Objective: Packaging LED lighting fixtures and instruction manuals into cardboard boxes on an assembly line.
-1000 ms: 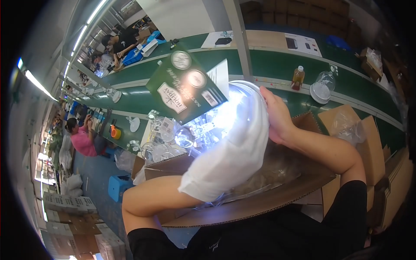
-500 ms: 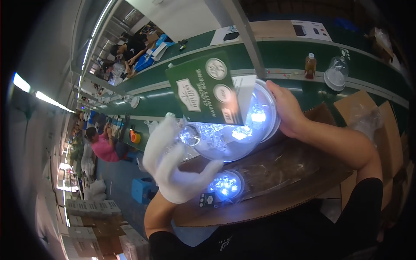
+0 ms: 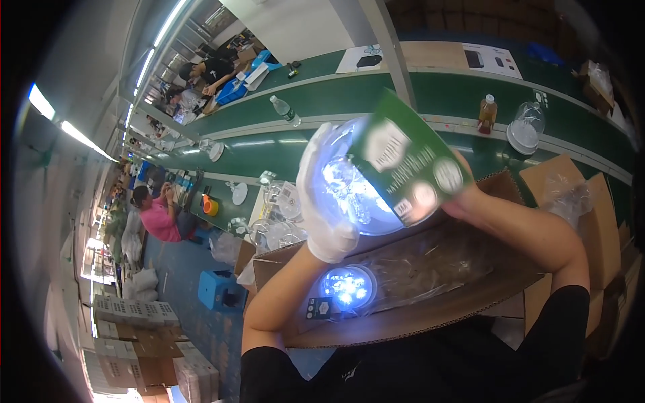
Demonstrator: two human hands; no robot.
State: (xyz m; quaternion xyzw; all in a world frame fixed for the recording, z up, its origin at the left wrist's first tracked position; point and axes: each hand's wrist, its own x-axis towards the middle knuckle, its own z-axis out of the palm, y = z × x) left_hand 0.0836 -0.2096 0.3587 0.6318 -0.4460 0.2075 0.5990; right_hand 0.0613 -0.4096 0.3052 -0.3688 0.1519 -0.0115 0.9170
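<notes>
A clear dome ornament (image 3: 346, 191) glows with bluish-white lights above an open cardboard box (image 3: 437, 316). My left hand (image 3: 321, 215), in a white glove, is closed round the dome's left side. A green printed card (image 3: 406, 158) hangs over the ornament's right part and hides its base. At the card's right edge, my bare right hand (image 3: 462, 196) grips the base end, its fingers mostly covered by the card. Inside the box lies a second lit dome (image 3: 349, 287) with a small dark card (image 3: 319, 308) beside it.
Clear plastic wrap (image 3: 430, 269) lies in the box. Clear domes (image 3: 279, 201) crowd the green bench to the left. Farther back stand a water bottle (image 3: 285, 111), an amber drink bottle (image 3: 487, 114) and another dome (image 3: 525, 127). A person in pink (image 3: 161, 218) sits at far left.
My gloved left hand has come in from the open and closed on the dome. The ornament has turned, and its green card has swung right and tilted across the base.
</notes>
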